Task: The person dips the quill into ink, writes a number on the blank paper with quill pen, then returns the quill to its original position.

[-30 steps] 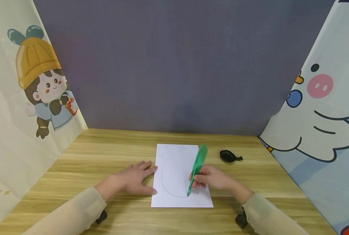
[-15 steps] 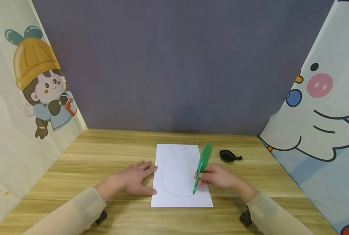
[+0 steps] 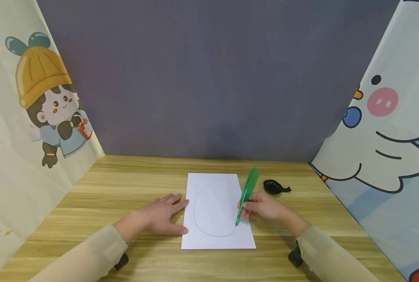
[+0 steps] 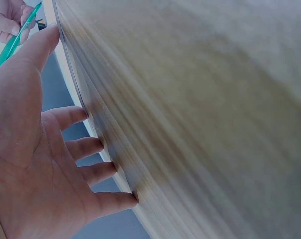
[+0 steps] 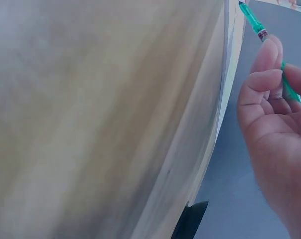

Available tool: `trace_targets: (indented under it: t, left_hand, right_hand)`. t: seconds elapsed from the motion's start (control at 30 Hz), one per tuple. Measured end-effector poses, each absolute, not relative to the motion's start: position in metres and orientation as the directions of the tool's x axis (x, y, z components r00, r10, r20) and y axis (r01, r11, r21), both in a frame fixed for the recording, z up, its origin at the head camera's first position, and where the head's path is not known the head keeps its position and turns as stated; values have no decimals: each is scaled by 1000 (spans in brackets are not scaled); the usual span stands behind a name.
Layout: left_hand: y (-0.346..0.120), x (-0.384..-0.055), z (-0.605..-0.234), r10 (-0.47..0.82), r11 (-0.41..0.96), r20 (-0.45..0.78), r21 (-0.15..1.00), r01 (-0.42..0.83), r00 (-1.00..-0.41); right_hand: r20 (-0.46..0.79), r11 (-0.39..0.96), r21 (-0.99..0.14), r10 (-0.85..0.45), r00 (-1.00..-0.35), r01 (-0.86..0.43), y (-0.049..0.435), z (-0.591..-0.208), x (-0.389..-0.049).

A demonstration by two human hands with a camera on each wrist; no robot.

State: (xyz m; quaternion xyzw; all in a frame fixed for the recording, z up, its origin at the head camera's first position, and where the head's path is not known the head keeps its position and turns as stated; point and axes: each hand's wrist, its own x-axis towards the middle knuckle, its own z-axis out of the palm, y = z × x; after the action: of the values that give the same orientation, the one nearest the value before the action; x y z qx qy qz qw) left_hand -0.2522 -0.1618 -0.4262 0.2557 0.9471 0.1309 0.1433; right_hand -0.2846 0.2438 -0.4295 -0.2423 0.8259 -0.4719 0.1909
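A white sheet of paper (image 3: pixel 214 207) lies on the wooden table, bearing a thin dark curved line (image 3: pixel 214 236) like an oval left unclosed at its upper right. My right hand (image 3: pixel 262 205) pinches a green pen (image 3: pixel 250 184) with a broad feather-shaped top. The pen tilts, its tip at the line's end on the paper's right side. In the right wrist view, thumb and fingers close round the pen (image 5: pixel 252 19). My left hand (image 3: pixel 161 215) rests with spread fingers on the table, thumb and forefinger tips at the paper's left edge; the left wrist view shows its fingers (image 4: pixel 98 173) outstretched.
A small black rounded object (image 3: pixel 273 187) with a short tail lies behind my right hand. A dark grey panel (image 3: pixel 209 82) stands along the table's back. Printed cartoon cloths flank the table (image 3: pixel 132 172) on the left and right.
My right hand has moved the pen to the right and then up along the paper, and the drawn line has grown longer behind its tip. The left hand stays in place.
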Motion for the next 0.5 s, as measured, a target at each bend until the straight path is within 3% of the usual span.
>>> trace_targets:
  t: [0.5]
  left_hand:
    - [-163,-249,-425,548,815,-164,327,479,-820]
  right_hand:
    - [-68,474,-851,-525,-849,-225,244,-426,-298]
